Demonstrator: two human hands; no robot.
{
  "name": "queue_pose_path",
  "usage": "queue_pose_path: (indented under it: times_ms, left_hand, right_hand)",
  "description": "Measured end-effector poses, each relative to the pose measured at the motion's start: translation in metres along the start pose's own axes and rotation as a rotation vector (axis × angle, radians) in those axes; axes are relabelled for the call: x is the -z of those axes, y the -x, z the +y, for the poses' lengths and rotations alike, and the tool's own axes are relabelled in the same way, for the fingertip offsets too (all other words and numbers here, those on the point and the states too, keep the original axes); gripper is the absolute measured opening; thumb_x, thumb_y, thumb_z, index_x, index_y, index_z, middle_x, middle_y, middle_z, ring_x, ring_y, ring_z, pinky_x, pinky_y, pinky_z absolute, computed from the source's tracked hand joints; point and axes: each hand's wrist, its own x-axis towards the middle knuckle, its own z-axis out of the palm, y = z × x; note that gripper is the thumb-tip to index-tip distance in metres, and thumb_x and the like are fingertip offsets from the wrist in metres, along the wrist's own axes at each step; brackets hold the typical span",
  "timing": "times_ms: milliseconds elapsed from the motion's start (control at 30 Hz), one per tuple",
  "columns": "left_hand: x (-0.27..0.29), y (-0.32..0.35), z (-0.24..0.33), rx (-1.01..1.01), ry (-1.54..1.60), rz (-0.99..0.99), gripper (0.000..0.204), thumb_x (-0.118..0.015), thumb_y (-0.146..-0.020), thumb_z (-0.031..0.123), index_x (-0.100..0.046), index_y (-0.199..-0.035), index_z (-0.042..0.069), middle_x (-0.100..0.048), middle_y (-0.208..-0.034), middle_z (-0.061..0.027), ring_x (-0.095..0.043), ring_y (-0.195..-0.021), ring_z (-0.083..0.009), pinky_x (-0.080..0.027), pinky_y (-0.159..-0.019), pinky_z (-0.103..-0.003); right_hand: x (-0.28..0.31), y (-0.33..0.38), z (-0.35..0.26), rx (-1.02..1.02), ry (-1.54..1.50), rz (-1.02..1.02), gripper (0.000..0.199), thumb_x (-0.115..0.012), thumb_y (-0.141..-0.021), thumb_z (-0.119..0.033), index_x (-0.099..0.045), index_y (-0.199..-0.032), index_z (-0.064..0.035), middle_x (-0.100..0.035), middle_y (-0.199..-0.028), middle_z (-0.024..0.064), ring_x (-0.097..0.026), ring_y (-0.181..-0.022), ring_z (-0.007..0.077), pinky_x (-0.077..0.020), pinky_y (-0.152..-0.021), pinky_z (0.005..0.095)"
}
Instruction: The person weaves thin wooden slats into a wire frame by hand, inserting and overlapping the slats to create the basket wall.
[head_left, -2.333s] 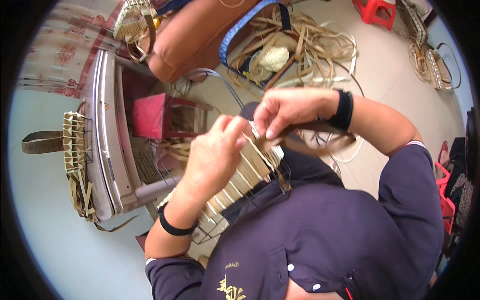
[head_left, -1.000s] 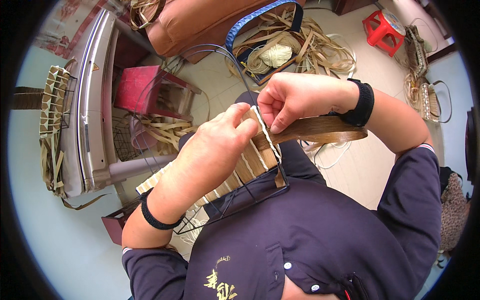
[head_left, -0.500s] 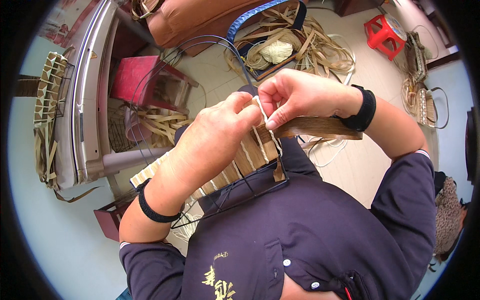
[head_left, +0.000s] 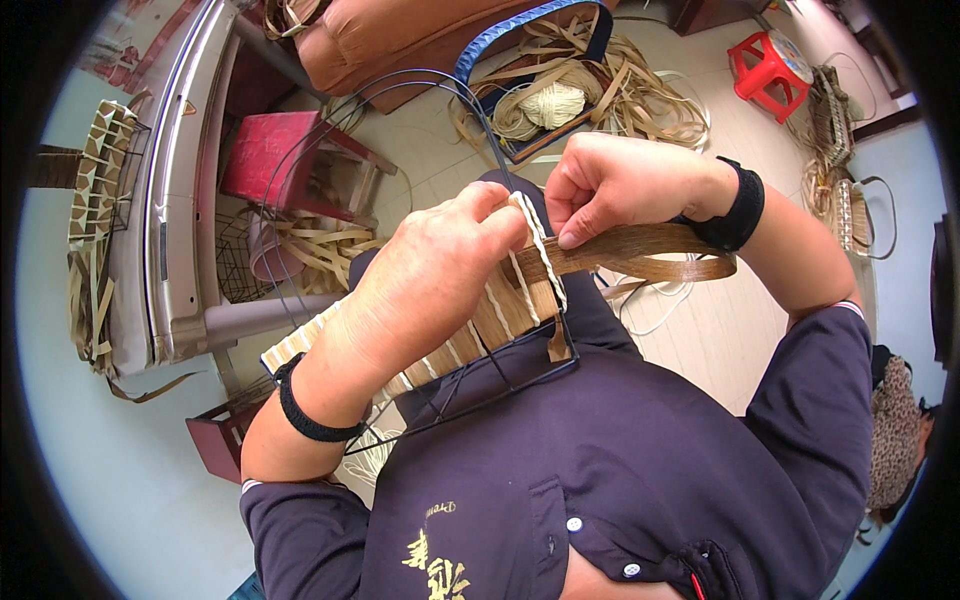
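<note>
A half-woven basket (head_left: 498, 318) on a black wire frame (head_left: 447, 405) lies tilted across my lap, with brown flat strips and white cord across them. My left hand (head_left: 425, 265) is closed over its upper edge, thumb and fingers pinching the rim near the white cord (head_left: 541, 245). The exact hold under those fingers is hidden. Just right of the basket's end, my right hand (head_left: 635, 190) pinches a long brown strip (head_left: 650, 248) between thumb and curled fingers. That strip comes out of the weave and loops below my right wrist.
Thin black wire handles (head_left: 385, 78) arch up from the frame. On the floor beyond lie a ball of cream cord (head_left: 553, 104) and heaped tan strips (head_left: 655, 105), beside a blue-wrapped handle (head_left: 520, 18). A pink stool (head_left: 270, 160) stands left, a red stool (head_left: 768, 75) far right.
My right hand has moved a little to the right, away from the white cord, drawing the brown strip outward. The left hand stays nearly in place on the basket.
</note>
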Motion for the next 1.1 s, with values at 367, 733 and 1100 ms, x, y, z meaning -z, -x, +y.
queue_pose_path:
  times_ms: [367, 733, 1100]
  left_hand:
    - [0.007, -0.002, 0.000, 0.062, 0.134, -0.072, 0.022, -0.073, -0.079, -0.004, -0.064, -0.098, 0.004, -0.066, -0.121, -0.0149, -0.069, -0.098, -0.0399, -0.058, -0.084, -0.045]
    - [0.008, 0.002, -0.003, 0.108, 0.111, -0.071, 0.040, -0.069, -0.079, -0.007, -0.060, -0.115, 0.006, -0.066, -0.114, -0.0183, -0.066, -0.101, -0.0425, -0.055, -0.086, -0.048]
    - [0.023, 0.015, -0.002, 0.196, 0.155, -0.112, 0.063, -0.075, -0.079, -0.003, -0.051, -0.137, 0.008, -0.069, -0.101, -0.0219, -0.068, -0.096, -0.0430, -0.054, -0.082, -0.048]
  right_hand:
    - [0.007, -0.023, 0.042, 0.033, -0.293, -0.227, 0.009, -0.074, -0.093, -0.010, -0.071, -0.087, -0.0047, -0.067, -0.072, -0.0035, -0.058, -0.062, 0.0048, -0.0435, -0.056, 0.0223]
    - [-0.001, -0.017, 0.020, 0.002, -0.139, -0.144, 0.015, -0.077, -0.092, -0.020, -0.074, -0.092, -0.0046, -0.068, -0.074, -0.0040, -0.059, -0.067, 0.0046, -0.0467, -0.061, 0.0247]
    - [0.016, 0.008, 0.001, -0.034, 0.022, -0.142, 0.015, -0.074, -0.091, -0.010, -0.075, -0.102, 0.0003, -0.075, -0.083, 0.0021, -0.065, -0.070, 0.0082, -0.0510, -0.062, 0.0260]
